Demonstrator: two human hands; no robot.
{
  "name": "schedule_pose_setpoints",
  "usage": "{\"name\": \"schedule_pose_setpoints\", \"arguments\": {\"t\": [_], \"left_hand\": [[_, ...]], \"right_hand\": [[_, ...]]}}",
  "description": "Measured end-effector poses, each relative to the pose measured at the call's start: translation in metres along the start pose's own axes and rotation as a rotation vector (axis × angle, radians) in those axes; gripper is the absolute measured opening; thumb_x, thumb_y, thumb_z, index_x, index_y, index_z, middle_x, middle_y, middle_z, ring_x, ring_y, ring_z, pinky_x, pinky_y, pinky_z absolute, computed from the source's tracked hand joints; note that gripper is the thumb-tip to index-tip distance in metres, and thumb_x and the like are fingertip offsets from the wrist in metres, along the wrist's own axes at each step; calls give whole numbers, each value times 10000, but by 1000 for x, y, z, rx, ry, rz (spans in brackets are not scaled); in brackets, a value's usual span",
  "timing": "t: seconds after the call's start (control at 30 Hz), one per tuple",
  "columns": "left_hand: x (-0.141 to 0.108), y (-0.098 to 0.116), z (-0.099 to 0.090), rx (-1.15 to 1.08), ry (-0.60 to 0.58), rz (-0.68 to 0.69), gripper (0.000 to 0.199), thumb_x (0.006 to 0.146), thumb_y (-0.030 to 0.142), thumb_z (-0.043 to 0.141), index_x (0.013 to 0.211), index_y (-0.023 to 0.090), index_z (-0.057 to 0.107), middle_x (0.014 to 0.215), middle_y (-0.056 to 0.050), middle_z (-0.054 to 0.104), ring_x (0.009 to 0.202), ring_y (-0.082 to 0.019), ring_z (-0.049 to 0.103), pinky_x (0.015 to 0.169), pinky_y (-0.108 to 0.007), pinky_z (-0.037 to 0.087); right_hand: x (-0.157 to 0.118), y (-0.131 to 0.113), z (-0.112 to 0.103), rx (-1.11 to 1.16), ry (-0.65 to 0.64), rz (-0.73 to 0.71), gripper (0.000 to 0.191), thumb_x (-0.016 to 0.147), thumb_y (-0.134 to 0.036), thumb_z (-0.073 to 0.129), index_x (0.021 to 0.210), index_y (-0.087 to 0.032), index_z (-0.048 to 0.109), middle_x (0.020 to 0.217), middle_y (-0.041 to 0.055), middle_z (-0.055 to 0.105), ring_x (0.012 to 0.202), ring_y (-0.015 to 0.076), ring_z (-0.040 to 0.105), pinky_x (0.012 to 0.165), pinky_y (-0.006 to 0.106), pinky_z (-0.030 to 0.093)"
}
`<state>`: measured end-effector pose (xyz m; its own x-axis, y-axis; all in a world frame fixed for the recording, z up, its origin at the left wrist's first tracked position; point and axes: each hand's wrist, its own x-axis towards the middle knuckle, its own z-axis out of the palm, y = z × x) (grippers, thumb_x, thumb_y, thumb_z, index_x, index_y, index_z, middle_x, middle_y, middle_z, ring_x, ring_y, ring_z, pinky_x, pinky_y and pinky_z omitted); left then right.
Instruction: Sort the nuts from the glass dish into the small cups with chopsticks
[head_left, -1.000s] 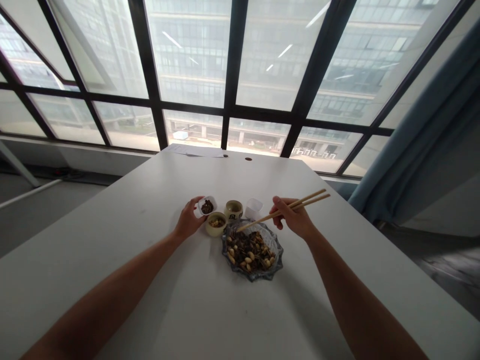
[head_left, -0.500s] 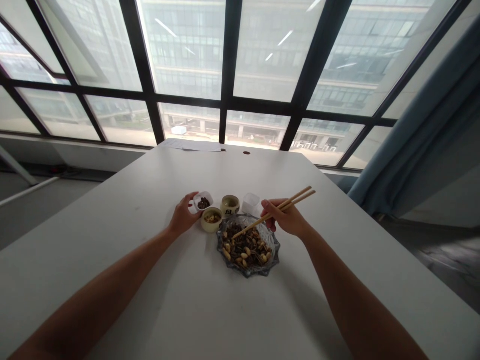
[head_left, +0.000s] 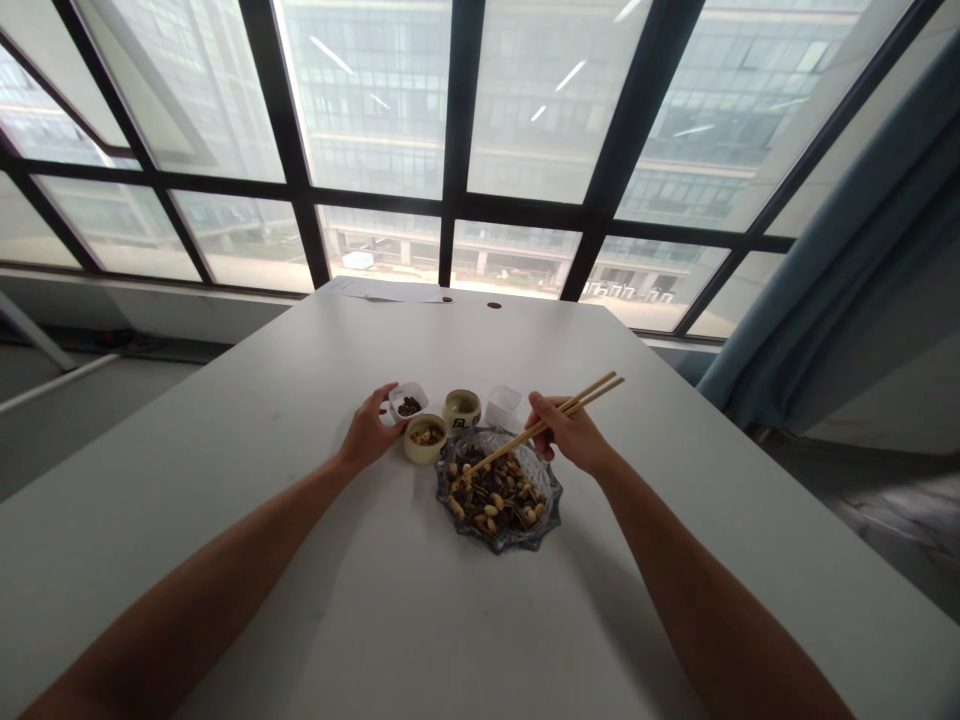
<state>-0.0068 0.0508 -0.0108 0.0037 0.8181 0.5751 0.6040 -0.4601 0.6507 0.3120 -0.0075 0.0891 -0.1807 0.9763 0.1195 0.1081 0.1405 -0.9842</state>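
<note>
My right hand (head_left: pixel 568 432) grips a pair of wooden chopsticks (head_left: pixel 529 430). Their tips reach into a scalloped glass bowl (head_left: pixel 553 515) full of mixed nuts and dark seeds (head_left: pixel 499 497); whether they pinch a piece is too small to tell. My left hand (head_left: pixel 370 430) is closed around the left side of a small white plastic cup (head_left: pixel 417 393) with some dark seeds in its bottom. Just in front of that cup, a cream-coloured cup (head_left: pixel 424 455) holds small pale-brown pieces. Another cream cup with a dark character (head_left: pixel 460 408) stands behind the bowl.
A second white plastic cup (head_left: pixel 504 406) stands behind the bowl, close to my right hand. Paper sheets (head_left: pixel 386 290) lie at the far edge of the white table (head_left: pixel 360 610), beside two small round holes. Windows rise beyond it, and a blue curtain (head_left: pixel 840 230) hangs at the right.
The chopsticks have shifted slightly left and down, with their tips still in the nuts and seeds. My left hand keeps hold of the white cup almost in place.
</note>
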Motion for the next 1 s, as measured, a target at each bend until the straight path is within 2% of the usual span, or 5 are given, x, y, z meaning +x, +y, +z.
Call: {"name": "schedule_pose_setpoints", "arguments": {"t": [0.23, 0.47, 0.57, 0.77, 1.0], "left_hand": [[1, 1, 0, 0, -26, -49, 677, 739, 378, 715, 1348, 160, 513, 1249, -143, 663, 1002, -247, 686, 823, -372, 590], [2, 1, 0, 2, -52, -76, 706, 749, 421, 712, 1361, 136, 506, 1214, -157, 679, 1038, -263, 683, 832, -380, 592], [2, 1, 0, 0, -49, -71, 696, 750, 429, 713, 1356, 151, 513, 1203, -150, 686, 1028, -264, 686, 823, -386, 596], [1, 1, -1, -5, -50, -62, 678, 742, 416, 718, 1341, 164, 526, 1211, -146, 682, 1032, -265, 685, 807, -380, 600], [2, -1, 0, -9, -52, -63, 681, 739, 414, 717, 1343, 168, 522, 1209, -140, 686, 1036, -258, 684, 809, -372, 598]], "right_hand": [[14, 16, -18, 317, 133, 196, 435, 794, -552, 659, 590, -185, 543, 372, -37, 475, 274, 81, 360, 299, 220, 357], [15, 18, -22, 371, 148, 249, 409, 835, -512, 635, 613, -190, 518, 378, -53, 446, 285, 77, 346, 320, 217, 340], [16, 15, -17, 385, 181, 189, 442, 806, -560, 665, 605, -195, 519, 376, -52, 448, 287, 79, 350, 319, 224, 348], [9, 12, 23, 333, 372, -186, 556, 757, -754, 615, 674, -205, 584, 462, -14, 549, 371, 119, 499, 384, 258, 458], [2, 17, 42, 152, 164, -151, 605, 703, -779, 646, 686, -174, 658, 540, 26, 637, 443, 139, 586, 449, 278, 515]]}}
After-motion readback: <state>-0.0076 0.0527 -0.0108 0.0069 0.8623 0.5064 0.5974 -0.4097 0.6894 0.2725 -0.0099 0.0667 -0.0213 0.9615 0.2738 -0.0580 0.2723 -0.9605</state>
